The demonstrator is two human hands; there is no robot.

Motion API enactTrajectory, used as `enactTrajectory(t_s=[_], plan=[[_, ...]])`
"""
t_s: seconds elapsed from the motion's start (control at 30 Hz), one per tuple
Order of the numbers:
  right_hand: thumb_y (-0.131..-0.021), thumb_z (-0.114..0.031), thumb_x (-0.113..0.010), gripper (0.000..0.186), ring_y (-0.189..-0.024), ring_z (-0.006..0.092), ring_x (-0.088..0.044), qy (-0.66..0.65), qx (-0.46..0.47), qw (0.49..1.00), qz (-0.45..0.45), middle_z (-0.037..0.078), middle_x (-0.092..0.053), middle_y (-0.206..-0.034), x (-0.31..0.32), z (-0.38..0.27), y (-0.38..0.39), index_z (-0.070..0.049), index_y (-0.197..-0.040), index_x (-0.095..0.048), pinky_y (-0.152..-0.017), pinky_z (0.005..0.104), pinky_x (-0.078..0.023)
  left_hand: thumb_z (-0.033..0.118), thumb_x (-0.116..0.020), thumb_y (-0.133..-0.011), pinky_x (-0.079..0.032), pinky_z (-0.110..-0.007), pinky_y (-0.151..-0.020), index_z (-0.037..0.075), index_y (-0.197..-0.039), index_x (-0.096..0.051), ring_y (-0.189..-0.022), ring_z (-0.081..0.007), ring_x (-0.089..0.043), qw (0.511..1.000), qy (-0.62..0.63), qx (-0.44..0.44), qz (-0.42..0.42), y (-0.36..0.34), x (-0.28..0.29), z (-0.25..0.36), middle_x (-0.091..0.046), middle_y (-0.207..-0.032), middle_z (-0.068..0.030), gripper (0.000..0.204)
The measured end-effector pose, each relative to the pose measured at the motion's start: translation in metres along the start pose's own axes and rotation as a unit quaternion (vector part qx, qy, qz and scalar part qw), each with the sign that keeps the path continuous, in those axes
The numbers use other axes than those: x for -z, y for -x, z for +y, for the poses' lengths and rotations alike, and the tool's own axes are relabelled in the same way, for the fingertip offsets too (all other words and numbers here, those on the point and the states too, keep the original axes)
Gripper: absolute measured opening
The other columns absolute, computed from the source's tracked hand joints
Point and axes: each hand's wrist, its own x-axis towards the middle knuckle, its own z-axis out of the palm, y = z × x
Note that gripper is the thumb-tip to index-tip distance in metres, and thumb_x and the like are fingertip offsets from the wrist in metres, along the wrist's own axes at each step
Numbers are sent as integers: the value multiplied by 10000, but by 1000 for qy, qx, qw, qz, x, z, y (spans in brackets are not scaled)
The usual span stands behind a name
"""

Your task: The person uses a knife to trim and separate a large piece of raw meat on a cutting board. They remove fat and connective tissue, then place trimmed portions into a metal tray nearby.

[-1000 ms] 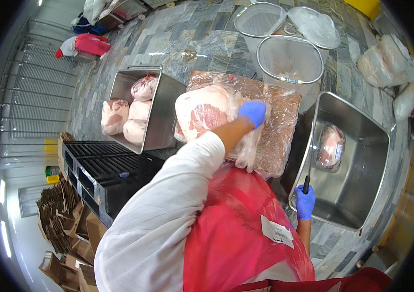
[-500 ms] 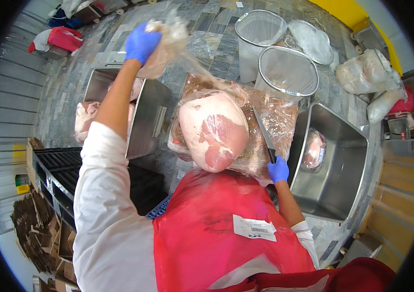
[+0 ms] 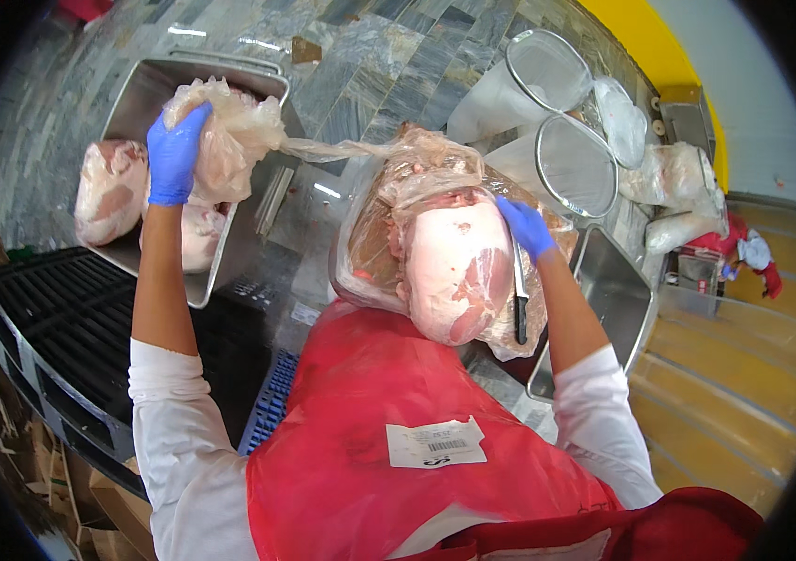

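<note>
In a blue glove, my left hand (image 3: 176, 154) grips a bunched clear plastic bag (image 3: 229, 140) over the metal tub on the left. From the bunch, a twisted strand of film stretches across to the wrapping around a large piece of raw, pale-skinned meat (image 3: 458, 257). The meat rests on a plastic-covered surface (image 3: 360, 252) in front of my apron. My right hand (image 3: 527, 227), also gloved, lies with fingers stretched along the meat's upper right side. Just below that hand a black-handled knife (image 3: 520, 304) lies on the plastic, let go.
The left metal tub (image 3: 272, 201) holds several wrapped meat pieces (image 3: 110, 192). Another metal tub (image 3: 641, 313) stands at the right. Two bag-lined hoops (image 3: 577, 168) stand beyond the meat. Black pallets (image 3: 61, 323) are stacked at left. A person in red (image 3: 762, 262) is at the far right.
My left hand has swung left and down with the plastic bag, drawing its strand out long. My right hand has released the knife and moved up onto the meat's side. The view has turned.
</note>
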Motion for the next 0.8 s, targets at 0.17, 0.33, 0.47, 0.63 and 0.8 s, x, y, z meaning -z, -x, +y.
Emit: enactTrajectory(t_s=[0.17,0.33,0.47,0.63,0.8], plan=[[-933,-572,-629,693,-1048,345,-732,46,-7,994,-98,218,-759,-1088,-39,-77,-78,45,-1246,-683,-909,429,-554,135,-737,-945,-539,-294,-899,-3,-1226,-711,-1010,-140,-658,977,107,177,-54,72,17,-38,-714,-1137,-51,314],[-872,-321,-724,325,-879,151,-690,488,297,788,-230,83,-765,-983,-75,-106,-145,-14,-971,-761,-799,318,-541,127,-723,-956,-545,-305,-943,3,-1264,-696,-1054,-152,-656,934,182,294,-89,146,-26,-122,-705,-1168,-55,333],[-861,-238,-674,181,-795,250,-715,294,297,881,-220,111,-766,-894,-106,-169,-121,-82,-856,-765,-753,385,-561,122,-736,-952,-489,-325,-1082,29,-1492,-522,-1239,-190,-594,912,171,317,-195,192,-89,-138,-616,-1376,-78,588],[-898,-167,-663,161,-796,177,-704,99,181,953,-221,103,-756,-882,-107,-246,-47,-29,-892,-747,-769,338,-559,203,-826,-875,-441,-359,-1139,5,-1575,-397,-1339,-276,-557,934,75,70,-341,177,-150,-109,-533,-1513,-184,844],[-904,-218,-706,222,-833,149,-686,-53,144,963,-224,87,-756,-917,-92,-237,-27,-13,-982,-743,-812,310,-549,312,-882,-796,-429,-371,-1145,-19,-1544,-415,-1354,-321,-556,864,-13,76,-497,156,-174,-107,-527,-1516,-239,941]])
